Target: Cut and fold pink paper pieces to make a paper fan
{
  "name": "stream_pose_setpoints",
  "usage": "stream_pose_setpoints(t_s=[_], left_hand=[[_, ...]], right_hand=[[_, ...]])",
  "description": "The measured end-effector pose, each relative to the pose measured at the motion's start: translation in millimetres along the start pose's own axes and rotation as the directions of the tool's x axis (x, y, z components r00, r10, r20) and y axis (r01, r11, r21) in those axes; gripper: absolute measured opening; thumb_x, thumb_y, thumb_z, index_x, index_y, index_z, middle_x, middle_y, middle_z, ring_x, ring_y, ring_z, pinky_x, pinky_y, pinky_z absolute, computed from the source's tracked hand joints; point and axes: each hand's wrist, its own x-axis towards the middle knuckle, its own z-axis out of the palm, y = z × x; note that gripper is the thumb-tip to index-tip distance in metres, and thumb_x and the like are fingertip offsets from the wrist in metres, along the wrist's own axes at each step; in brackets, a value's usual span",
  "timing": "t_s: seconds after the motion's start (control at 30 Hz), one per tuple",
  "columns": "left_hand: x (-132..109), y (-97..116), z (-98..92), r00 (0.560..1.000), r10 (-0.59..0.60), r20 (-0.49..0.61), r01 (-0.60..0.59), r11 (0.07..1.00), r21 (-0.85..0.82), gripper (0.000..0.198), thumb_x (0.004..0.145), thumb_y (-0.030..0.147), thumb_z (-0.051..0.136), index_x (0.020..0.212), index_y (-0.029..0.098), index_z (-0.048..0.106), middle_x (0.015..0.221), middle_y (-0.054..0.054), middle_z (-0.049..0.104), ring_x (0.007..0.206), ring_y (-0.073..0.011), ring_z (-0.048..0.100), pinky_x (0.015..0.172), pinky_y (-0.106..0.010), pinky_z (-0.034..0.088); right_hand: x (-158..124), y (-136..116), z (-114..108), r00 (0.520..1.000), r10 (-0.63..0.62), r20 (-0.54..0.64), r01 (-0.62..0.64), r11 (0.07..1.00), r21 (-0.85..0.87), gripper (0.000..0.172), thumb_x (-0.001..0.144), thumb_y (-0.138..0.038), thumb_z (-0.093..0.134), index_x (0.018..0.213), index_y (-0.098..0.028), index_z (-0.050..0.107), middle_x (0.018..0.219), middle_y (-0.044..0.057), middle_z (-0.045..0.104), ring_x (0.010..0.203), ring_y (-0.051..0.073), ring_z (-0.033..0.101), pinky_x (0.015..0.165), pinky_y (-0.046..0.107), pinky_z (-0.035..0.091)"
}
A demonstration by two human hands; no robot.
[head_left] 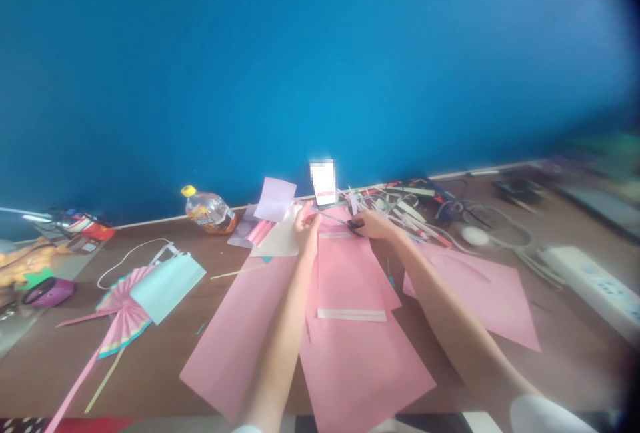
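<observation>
My right hand [374, 225] is closed around the dark handles of a pair of scissors [345, 221], whose blades point left across the top of a pink sheet of paper [350, 279]. The sheet has a white strip near its top and another along its lower edge. At its upper left, my left hand [306, 225] pinches the paper close to the blade tips; the exact grip is small and blurred. More pink sheets lie under and beside it, one large sheet [370, 366] in front and another [480, 293] to the right of my right forearm.
A phone [325, 183] stands against the blue wall. Paper scraps [400, 209] and cables lie behind right; a white power strip [595, 286] is far right. Lilac paper [276, 199], a drink bottle [210, 213], a pink pleated fan [125, 306] and a light-blue sheet [170, 286] are left.
</observation>
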Motion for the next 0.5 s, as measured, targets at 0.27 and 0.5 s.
stream_pose_setpoints(t_s=[0.27,0.5], left_hand=[[-0.9,2.0,-0.2,0.999,0.025,0.042,-0.025,1.000,-0.002,0.054,0.071,0.026,0.072,0.123,0.023,0.059,0.134,-0.009,0.055,0.083,-0.0101,0.060,0.080,-0.025,0.051],[-1.6,2.9,1.8,0.999,0.014,0.031,-0.015,1.000,0.015,0.056,0.069,0.028,0.073,0.123,0.023,0.060,0.133,-0.009,0.056,0.084,-0.0106,0.061,0.082,-0.026,0.051]], right_hand=[[-0.8,-2.8,-2.4,1.000,0.004,0.001,-0.004,1.000,-0.004,0.029,0.075,-0.038,0.052,0.056,-0.019,0.041,0.053,-0.003,0.041,0.053,0.010,0.034,0.052,0.026,0.022],[1.1,-2.2,0.5,1.000,0.004,-0.017,-0.004,1.000,-0.030,0.029,0.076,-0.039,0.052,0.056,-0.019,0.045,0.054,-0.001,0.044,0.054,0.011,0.034,0.053,0.027,0.022]])
